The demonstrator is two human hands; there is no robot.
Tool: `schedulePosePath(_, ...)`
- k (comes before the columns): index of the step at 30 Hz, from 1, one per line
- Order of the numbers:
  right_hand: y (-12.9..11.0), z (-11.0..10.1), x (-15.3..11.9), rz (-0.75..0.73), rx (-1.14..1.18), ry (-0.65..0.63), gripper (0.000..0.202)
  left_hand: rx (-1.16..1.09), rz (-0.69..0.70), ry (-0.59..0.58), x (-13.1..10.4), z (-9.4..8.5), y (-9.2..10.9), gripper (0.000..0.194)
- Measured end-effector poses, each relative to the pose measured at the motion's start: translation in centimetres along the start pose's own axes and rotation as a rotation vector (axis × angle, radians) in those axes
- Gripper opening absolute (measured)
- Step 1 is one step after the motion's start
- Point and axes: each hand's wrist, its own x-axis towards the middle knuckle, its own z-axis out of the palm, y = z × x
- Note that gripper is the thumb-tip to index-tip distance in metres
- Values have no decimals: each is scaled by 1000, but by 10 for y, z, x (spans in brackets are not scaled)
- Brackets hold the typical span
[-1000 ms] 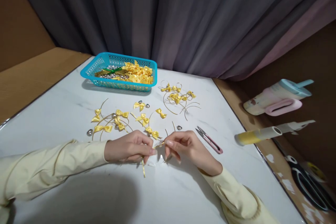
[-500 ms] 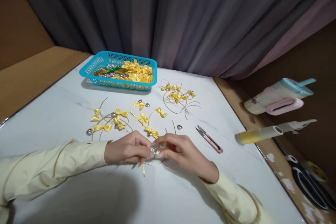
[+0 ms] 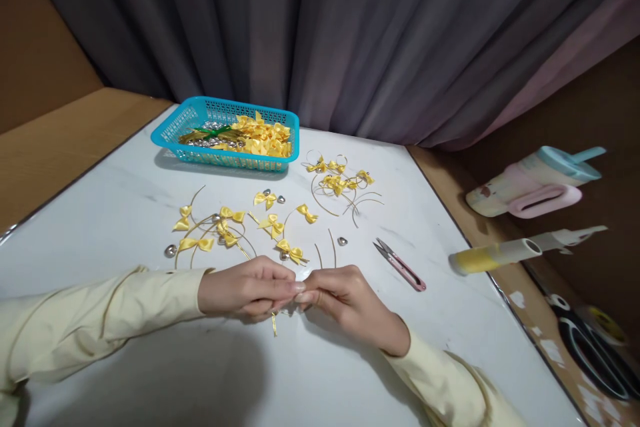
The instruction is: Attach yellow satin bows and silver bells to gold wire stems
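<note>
My left hand (image 3: 255, 288) and my right hand (image 3: 345, 297) meet fingertip to fingertip low over the table, both closed in a pinch. Between them is a thin gold wire, which showed a moment ago; the fingers now mostly cover it. Below the left fingers a short gold wire end (image 3: 274, 324) sticks out; I cannot tell whether it belongs to the held piece. Just beyond the hands lie a yellow satin bow (image 3: 292, 251) and loose gold wires (image 3: 335, 248). A silver heart bead (image 3: 342, 241) sits past my right hand.
Further left are several bows on wires (image 3: 196, 244). At the back stands a blue basket (image 3: 230, 159) of bows, beads and wires. More wired bows (image 3: 334, 184) lie back right. Pink thread snips (image 3: 400, 265), a tumbler (image 3: 520, 180), a glue bottle (image 3: 495, 257) and black scissors (image 3: 590, 353) are rightward.
The hands have come together, fingertips now touching. My right fingers have closed and lowered, hiding the gold wire that showed between the hands.
</note>
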Motion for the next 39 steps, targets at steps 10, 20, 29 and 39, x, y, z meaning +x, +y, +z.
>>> schedulePosePath(10,4,-2,0,88,-145,175,28,-217,28,-19,1,-5,-3,34)
schedulePosePath(20,-4,-18,2,100,-163,-60,21,-205,32,68,5,-6,-3,34)
schedulePosePath(29,2,-6,-1,84,-160,-20,21,-185,4,42,4,-6,-4,34)
schedulePosePath(39,2,-19,4,260,-335,102,22,8,-8,64,0,-8,7,35)
